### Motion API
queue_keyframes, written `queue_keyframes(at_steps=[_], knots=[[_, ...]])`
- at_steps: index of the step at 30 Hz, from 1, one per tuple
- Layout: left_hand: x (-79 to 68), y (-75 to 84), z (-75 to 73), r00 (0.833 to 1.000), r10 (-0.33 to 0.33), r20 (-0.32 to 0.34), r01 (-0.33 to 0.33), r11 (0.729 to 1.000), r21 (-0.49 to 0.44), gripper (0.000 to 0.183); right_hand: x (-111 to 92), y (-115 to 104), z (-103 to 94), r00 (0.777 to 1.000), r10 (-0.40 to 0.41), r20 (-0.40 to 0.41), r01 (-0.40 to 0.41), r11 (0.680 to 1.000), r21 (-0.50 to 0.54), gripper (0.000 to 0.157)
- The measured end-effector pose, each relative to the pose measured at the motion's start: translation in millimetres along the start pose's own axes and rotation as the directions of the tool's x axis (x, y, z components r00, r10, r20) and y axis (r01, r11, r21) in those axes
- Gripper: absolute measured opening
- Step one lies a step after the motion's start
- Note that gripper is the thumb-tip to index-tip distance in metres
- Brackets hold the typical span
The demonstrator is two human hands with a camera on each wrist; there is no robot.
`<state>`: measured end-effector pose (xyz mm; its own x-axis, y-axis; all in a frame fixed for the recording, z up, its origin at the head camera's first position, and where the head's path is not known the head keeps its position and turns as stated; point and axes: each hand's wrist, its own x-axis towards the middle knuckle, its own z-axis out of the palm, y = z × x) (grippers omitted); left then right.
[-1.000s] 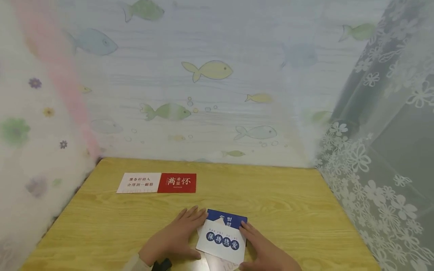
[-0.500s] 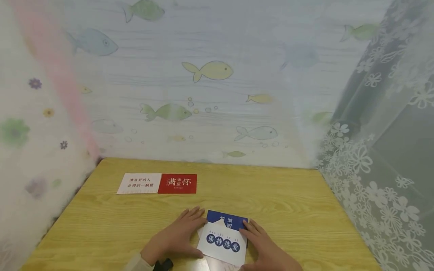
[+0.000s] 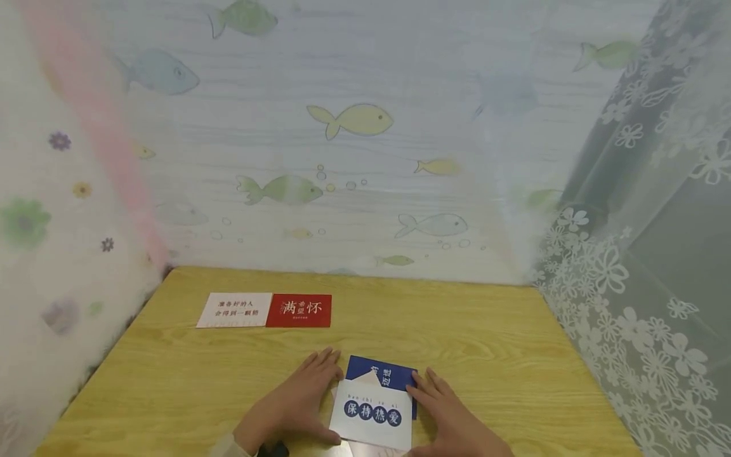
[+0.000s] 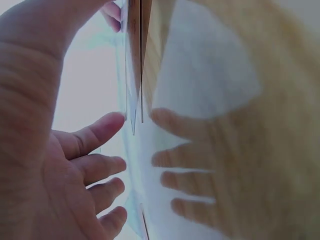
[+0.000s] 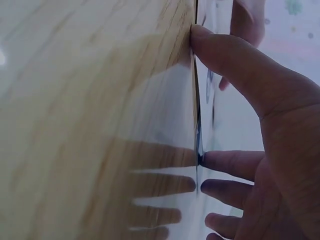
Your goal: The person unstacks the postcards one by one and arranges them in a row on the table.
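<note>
A white card (image 3: 371, 426) with blue dots and characters lies askew over a blue card (image 3: 394, 376), near the table's front. A pale card's tip covers part of the blue one, and another pale card (image 3: 374, 449) shows below. My left hand (image 3: 294, 406) lies along the left side of this pile with fingers spread, its thumb at the white card's lower left corner. On the right side, the index finger of my right hand (image 3: 454, 419) touches the cards' edge, with fingers extended. Its thumb (image 5: 215, 47) is at the edge of the cards in the right wrist view.
Farther back on the wood-grain table (image 3: 457, 330), a white card with writing (image 3: 235, 322) lies edge to edge with a red card (image 3: 314, 320). Fish-printed cloth (image 3: 354, 247) stands behind the table, with lace curtain (image 3: 605, 304) at the right.
The white card has turned slightly and slid a little left and down between my hands, baring more of the blue card. The fingers have shifted slightly with it; the far cards stay put.
</note>
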<state>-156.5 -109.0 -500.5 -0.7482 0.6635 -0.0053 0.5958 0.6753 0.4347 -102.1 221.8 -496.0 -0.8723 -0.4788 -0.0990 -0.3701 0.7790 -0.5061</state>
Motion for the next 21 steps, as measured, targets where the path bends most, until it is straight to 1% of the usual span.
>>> queue_keyframes(at_steps=[3,5,9,14,18,21], knots=[[-2.9,2.0,1.6,1.000,-0.005,-0.024,0.006,1.000,0.023,0.093,1.3,-0.2,0.2,1.000,0.016,0.015,-0.016,1.000,0.004,0.106],[-5.1,3.4,2.8,0.999,-0.009,-0.034,0.010,1.000,0.029,0.093,1.5,-0.4,0.9,1.000,-0.003,0.000,0.003,1.000,-0.008,0.105],[-8.8,5.8,4.0,0.999,-0.011,-0.042,0.013,0.999,0.034,0.090,1.2,-0.9,3.1,0.997,-0.061,-0.048,0.058,0.996,-0.067,0.101],[-11.9,4.4,1.8,1.000,-0.006,-0.024,0.008,0.999,0.047,0.097,0.9,-3.5,2.7,0.995,-0.084,-0.062,0.079,0.994,-0.069,0.098],[-14.1,2.9,-0.4,1.000,-0.010,-0.009,0.010,1.000,0.023,0.099,-0.2,-5.6,1.7,0.995,-0.086,-0.050,0.084,0.995,-0.051,0.097],[-15.3,3.0,-0.3,1.000,-0.019,-0.013,0.019,1.000,0.014,0.099,-0.3,-5.7,1.7,0.996,-0.089,-0.033,0.087,0.995,-0.041,0.100]])
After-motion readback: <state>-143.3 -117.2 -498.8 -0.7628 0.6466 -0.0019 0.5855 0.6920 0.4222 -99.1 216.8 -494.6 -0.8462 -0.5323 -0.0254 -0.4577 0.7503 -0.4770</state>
